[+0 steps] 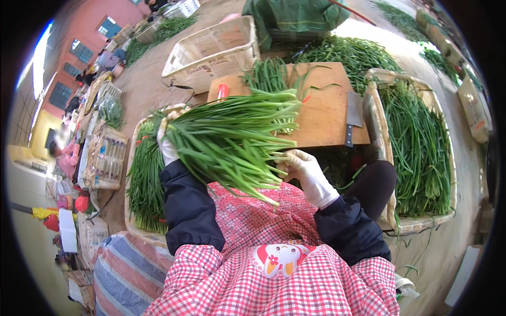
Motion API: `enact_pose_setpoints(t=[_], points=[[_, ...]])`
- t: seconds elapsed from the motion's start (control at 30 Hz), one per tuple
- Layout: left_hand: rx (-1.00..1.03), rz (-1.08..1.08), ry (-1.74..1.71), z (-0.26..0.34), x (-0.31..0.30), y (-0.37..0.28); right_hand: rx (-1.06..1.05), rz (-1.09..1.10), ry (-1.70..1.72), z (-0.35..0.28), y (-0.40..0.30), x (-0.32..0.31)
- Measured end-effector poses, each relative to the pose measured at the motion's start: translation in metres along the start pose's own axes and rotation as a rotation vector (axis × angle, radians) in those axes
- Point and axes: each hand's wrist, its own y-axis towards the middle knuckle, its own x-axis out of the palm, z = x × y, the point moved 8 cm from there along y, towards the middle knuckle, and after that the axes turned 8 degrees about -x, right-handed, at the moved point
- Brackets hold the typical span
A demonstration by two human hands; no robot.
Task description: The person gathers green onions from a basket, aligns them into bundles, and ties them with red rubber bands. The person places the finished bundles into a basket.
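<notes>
My left hand (pixel 168 138), in a white glove, grips a big bunch of garlic chives (pixel 229 130) by its leafy end. The pale cut ends fan out to the right. My gloved right hand (pixel 302 172) pinches a few stem ends at the bunch's lower right side with thumb and fingers. Beyond the bunch, more chives (pixel 267 75) lie on a wooden board (pixel 320 114). A cleaver (pixel 353 118) with a black handle rests at the board's right edge. A red-and-white object (pixel 222 91) lies at the board's left, partly behind the leaves.
Plastic crates of chives stand at left (pixel 132 173) and right (pixel 450 158). Another plastic crate (pixel 209 59) is beyond the board, beside a green cover (pixel 292 15). A chive heap (pixel 352 55) lies behind the board. A striped sack (pixel 130 268) is at lower left. People work at far left.
</notes>
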Motion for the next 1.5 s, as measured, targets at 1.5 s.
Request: enact_pose_setpoints(t=[1.5], points=[[0.137, 0.18, 0.044, -0.004, 0.046, 0.024, -0.818, -0.235, -1.189, -0.094, -0.04, 0.059]])
